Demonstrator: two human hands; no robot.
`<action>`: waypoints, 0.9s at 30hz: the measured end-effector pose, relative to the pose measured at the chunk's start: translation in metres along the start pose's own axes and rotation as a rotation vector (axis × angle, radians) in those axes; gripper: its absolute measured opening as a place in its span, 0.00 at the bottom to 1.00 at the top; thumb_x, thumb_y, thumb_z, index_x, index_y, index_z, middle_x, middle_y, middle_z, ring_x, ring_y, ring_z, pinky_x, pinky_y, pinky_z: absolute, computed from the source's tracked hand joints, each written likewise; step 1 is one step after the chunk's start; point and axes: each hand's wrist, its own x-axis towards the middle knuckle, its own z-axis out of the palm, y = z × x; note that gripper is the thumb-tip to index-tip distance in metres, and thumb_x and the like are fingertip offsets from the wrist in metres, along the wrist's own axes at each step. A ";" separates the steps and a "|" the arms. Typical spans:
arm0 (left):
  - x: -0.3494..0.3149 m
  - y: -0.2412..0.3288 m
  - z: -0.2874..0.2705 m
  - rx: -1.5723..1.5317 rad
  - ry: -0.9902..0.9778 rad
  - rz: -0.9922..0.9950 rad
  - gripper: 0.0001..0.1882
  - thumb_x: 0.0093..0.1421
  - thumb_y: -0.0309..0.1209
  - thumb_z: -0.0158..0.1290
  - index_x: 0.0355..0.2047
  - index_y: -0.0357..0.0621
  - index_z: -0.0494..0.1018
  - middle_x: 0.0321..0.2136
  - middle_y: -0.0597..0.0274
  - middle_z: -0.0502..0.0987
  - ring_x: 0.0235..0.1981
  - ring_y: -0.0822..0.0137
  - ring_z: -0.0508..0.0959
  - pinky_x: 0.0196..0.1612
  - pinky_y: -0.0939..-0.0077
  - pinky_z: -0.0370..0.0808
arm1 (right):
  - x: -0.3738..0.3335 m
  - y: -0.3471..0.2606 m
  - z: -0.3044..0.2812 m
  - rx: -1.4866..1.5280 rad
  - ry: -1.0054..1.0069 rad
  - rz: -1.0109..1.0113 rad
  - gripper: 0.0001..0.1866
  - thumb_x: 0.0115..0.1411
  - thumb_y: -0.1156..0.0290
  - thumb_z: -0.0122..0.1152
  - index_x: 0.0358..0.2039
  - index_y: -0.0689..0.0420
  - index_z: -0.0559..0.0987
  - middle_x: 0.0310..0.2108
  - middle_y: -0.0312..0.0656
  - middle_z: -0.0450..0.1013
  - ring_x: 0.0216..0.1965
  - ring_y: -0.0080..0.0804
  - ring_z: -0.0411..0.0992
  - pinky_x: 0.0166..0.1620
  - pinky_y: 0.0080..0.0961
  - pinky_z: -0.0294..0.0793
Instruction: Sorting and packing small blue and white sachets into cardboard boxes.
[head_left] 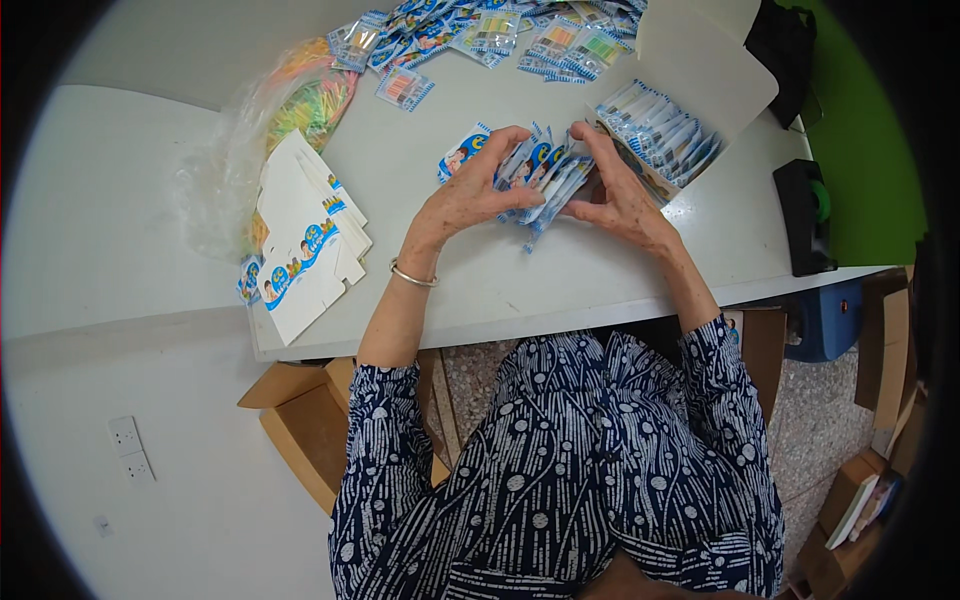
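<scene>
Between my two hands, over the middle of the white table, is an upright bundle of small blue-and-clear sachets (545,178). My left hand (478,190) is curled around the bundle's left side, thumb on the near face. On the right, my right hand (622,198) presses the other side with its fingers and thumb. One sachet (463,152) lies flat, partly hidden behind my left fingers. Just beyond my right hand stands an open white box (735,85), holding a tight row of similar sachets (665,130).
A heap of sachets (430,35) covers the table's far edge. At left, flat folded cartons (312,240) lie by a clear bag of colourful sticks (310,110). A black tape dispenser (803,220) stands at right. An open cardboard box (305,430) sits below the table's near edge.
</scene>
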 end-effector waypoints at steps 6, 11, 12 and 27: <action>-0.004 0.005 -0.001 -0.138 -0.001 -0.105 0.47 0.48 0.41 0.69 0.62 0.40 0.55 0.57 0.41 0.66 0.61 0.49 0.66 0.61 0.63 0.65 | -0.002 0.002 -0.001 0.052 -0.026 0.065 0.48 0.42 0.68 0.72 0.64 0.57 0.59 0.57 0.44 0.62 0.49 0.34 0.68 0.49 0.27 0.72; -0.011 0.011 0.004 -0.298 0.060 -0.169 0.44 0.50 0.36 0.68 0.63 0.41 0.56 0.56 0.45 0.68 0.59 0.58 0.68 0.60 0.68 0.64 | -0.007 -0.001 -0.003 0.057 -0.056 0.097 0.44 0.42 0.69 0.71 0.61 0.58 0.61 0.51 0.42 0.63 0.43 0.33 0.69 0.46 0.27 0.72; -0.012 0.005 0.006 -0.294 0.060 -0.154 0.43 0.51 0.35 0.67 0.63 0.40 0.57 0.56 0.48 0.69 0.58 0.59 0.69 0.61 0.69 0.64 | -0.008 -0.002 -0.002 0.031 -0.067 0.091 0.43 0.42 0.68 0.71 0.59 0.58 0.62 0.50 0.42 0.63 0.44 0.35 0.69 0.48 0.28 0.72; -0.018 0.006 0.013 -0.307 -0.072 -0.151 0.34 0.51 0.34 0.67 0.57 0.37 0.67 0.51 0.58 0.72 0.53 0.68 0.71 0.57 0.75 0.67 | -0.011 0.017 0.008 0.192 -0.055 0.051 0.60 0.34 0.64 0.77 0.66 0.59 0.52 0.66 0.54 0.54 0.68 0.49 0.51 0.70 0.40 0.49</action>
